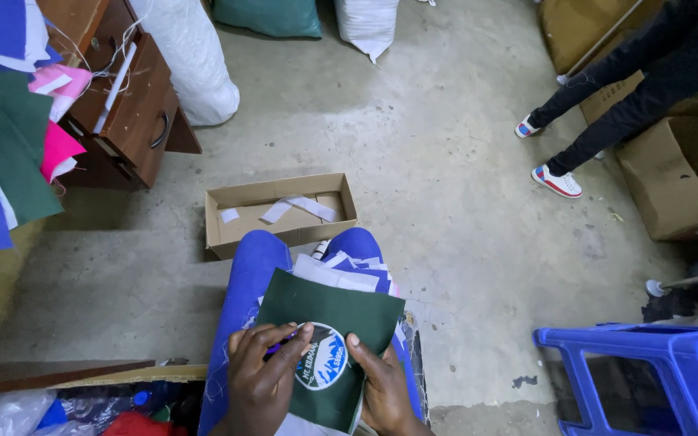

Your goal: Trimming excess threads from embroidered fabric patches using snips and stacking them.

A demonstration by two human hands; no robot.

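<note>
The green patch [329, 355] lies on the person's lap, on top of a stack of blue and white pieces [349, 266], near the bottom edge of the view. A round badge [322, 367], white-rimmed with blue in it, sits in the middle of the cloth.

The left hand [262, 383] lies over the badge's left side, its grip closed on a thin purple tool [283, 343], probably a pen or small cutter; its tip is hidden, so I cannot tell which. The right hand [381, 387] pinches the patch at its lower right edge, thumb on top beside the badge, fingers under the cloth.

Judgement: the work is at the badge's rim. To do it well, the right hand should keep the cloth taut and flat across the knee, and the tool should follow the rim closely without straying into the green. The lap is a soft support; the stack beneath could slip.

A shallow cardboard box [280, 214] with white strips stands on the floor [446, 161] just beyond the knees. A blue stool [648, 371] stands at lower right. Another person's legs [607, 105] are at upper right, well apart.
</note>
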